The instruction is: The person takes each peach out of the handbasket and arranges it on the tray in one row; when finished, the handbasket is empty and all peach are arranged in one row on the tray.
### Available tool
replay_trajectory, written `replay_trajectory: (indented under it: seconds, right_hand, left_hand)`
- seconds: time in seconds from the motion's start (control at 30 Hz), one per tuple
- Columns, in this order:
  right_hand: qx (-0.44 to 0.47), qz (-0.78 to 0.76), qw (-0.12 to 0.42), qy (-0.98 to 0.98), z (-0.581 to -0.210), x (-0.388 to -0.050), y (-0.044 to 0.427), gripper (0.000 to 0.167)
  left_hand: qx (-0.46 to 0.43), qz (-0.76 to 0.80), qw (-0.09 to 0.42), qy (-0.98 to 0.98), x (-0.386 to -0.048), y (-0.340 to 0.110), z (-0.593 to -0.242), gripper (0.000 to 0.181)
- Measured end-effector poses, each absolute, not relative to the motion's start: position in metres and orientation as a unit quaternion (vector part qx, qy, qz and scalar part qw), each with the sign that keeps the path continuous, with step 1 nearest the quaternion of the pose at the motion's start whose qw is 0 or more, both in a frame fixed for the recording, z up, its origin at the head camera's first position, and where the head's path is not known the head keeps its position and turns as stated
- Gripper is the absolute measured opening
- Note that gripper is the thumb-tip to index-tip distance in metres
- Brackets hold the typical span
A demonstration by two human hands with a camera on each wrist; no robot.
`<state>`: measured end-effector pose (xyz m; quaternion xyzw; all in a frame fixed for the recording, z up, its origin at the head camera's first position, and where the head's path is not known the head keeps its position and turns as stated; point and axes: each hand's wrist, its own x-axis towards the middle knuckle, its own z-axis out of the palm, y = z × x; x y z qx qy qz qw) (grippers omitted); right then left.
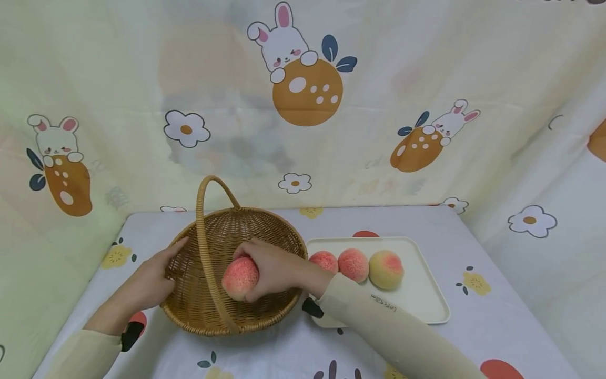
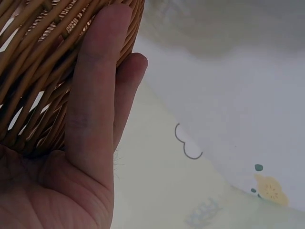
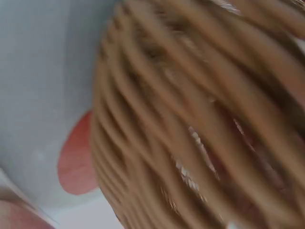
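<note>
A brown wicker basket [image 1: 279, 318] with a tall arched handle [image 1: 202, 247] stands on the cloth. My left hand [image 1: 150, 279] holds its left rim, the thumb side over the edge; in the left wrist view, straight fingers [image 2: 93, 105] lie against the woven outside. Inside the basket's opening, my right hand [image 1: 272, 268] grips a pinkish-red peach [image 1: 240, 279], thumb and fingers around its sides. Whether the peach touches the basket's bottom I cannot tell. The right wrist view shows mostly blurred wicker wall [image 3: 190, 119]; the hand is hidden there.
Right of the basket lies a cream rectangular tray [image 1: 421, 305] bearing two pink peaches [image 1: 353, 265] and a yellow peach [image 1: 386, 269] with a red blush. My right forearm crosses the tray's near left corner. A printed curtain [image 1: 227, 68] hangs behind the table.
</note>
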<state>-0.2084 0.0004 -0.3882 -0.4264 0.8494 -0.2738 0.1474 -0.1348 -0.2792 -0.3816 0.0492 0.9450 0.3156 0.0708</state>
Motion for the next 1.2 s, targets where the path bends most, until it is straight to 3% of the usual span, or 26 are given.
replay_trajectory:
  seconds: [0.13, 0.37, 0.6, 0.83, 1.2]
  right_hand:
    - [-0.393, -0.421, 0.144, 0.805, -0.374, -0.212, 0.014, 0.072]
    - [-0.329, -0.637, 0.202, 0.667, -0.358, -0.220, 0.050, 0.080]
    - [-0.265, -0.666, 0.200, 0.668, -0.354, -0.221, 0.101, 0.079]
    - [-0.257, -0.672, 0.183, 0.670, -0.354, -0.220, 0.159, 0.080]
    - [-0.198, -0.613, 0.101, 0.759, -0.366, -0.220, 0.255, 0.077]
  left_hand:
    - [0.039, 0.317, 0.078, 0.944, -0.134, -0.280, -0.383, 0.091]
    - [0.027, 0.321, 0.090, 0.942, -0.134, -0.282, -0.386, 0.091]
    - [0.029, 0.320, 0.087, 0.943, -0.133, -0.283, -0.386, 0.092]
    - [0.032, 0.324, 0.089, 0.941, -0.134, -0.283, -0.386, 0.091]
    - [0.031, 0.320, 0.094, 0.942, -0.135, -0.283, -0.384, 0.091]
